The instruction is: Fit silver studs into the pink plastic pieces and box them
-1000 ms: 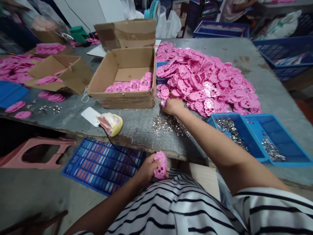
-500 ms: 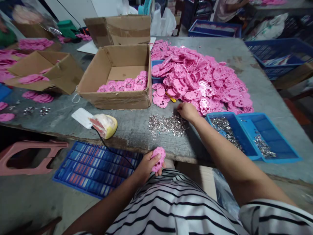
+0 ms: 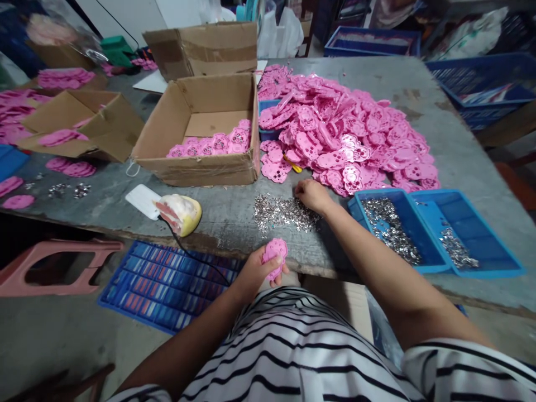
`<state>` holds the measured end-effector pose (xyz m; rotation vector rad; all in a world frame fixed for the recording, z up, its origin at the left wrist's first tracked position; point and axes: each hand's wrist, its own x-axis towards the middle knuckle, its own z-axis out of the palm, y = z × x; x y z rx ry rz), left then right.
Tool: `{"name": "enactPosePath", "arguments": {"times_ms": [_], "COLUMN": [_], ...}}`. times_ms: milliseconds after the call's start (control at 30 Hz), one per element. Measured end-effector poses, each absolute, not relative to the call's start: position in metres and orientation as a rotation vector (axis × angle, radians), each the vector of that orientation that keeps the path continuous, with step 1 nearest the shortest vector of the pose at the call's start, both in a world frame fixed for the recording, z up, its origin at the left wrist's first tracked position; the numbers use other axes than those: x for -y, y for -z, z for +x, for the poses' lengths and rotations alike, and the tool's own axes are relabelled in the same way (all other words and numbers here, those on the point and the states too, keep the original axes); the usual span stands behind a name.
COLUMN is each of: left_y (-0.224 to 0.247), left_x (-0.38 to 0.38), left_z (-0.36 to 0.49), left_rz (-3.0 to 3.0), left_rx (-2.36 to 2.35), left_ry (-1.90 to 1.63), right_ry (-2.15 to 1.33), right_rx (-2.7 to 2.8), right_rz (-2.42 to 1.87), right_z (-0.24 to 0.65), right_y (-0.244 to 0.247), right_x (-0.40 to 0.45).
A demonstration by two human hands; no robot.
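My left hand (image 3: pixel 256 269) is closed around a pink flower-shaped plastic piece (image 3: pixel 275 258) with small holes, held just off the table's front edge. My right hand (image 3: pixel 313 195) reaches over the table, its fingers bent together at the far right side of a spread of small shiny metal bits (image 3: pixel 285 212). Whatever those fingertips pinch is hidden or too small to name. Just beyond that hand rises a big heap of similar pink pieces (image 3: pixel 355 128), and a yellow-handled tool (image 3: pixel 293 164) pokes out at its near left.
Two blue trays (image 3: pixel 440 237) of metal bits stand on the right. An open cardboard box (image 3: pixel 196 170) holds pink pieces; a smaller carton (image 3: pixel 113 125) is farther left. Near the front edge lie a white device (image 3: pixel 142 202) with a cable and a yellow-edged bundle (image 3: pixel 190 216). Below is a blue crate (image 3: pixel 167 285).
My right hand has shifted slightly left over the metal bits. My left hand has risen a little toward the table edge, the pink piece still in it.
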<state>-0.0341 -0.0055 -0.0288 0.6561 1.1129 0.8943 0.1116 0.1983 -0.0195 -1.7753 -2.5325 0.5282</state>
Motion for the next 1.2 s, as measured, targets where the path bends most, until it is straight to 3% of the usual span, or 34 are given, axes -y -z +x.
{"name": "enactPosePath", "arguments": {"times_ms": [200, 600, 967, 1200], "left_y": [0.023, 0.005, -0.005, -0.004], "left_x": [0.001, -0.029, -0.048, -0.045], "left_z": [-0.036, -0.020, 0.004, 0.010], "left_rz": [0.660, 0.502, 0.390, 0.569], "left_rx": [-1.130, -1.144, -0.953, -1.215], "left_ry": [-0.917, -1.120, -1.127, -1.302], "right_ry": [-0.834, -1.686, -1.602, -1.625], "right_rx": [1.973, 1.192, 1.506, 1.370], "right_rz": [-1.777, -1.138, -0.946, -1.060], "right_z": [0.128, 0.135, 0.146, 0.152], "right_y": [0.029, 0.012, -0.002, 0.003], "right_x": [-0.197, -0.160, -0.102, -0.091]}}
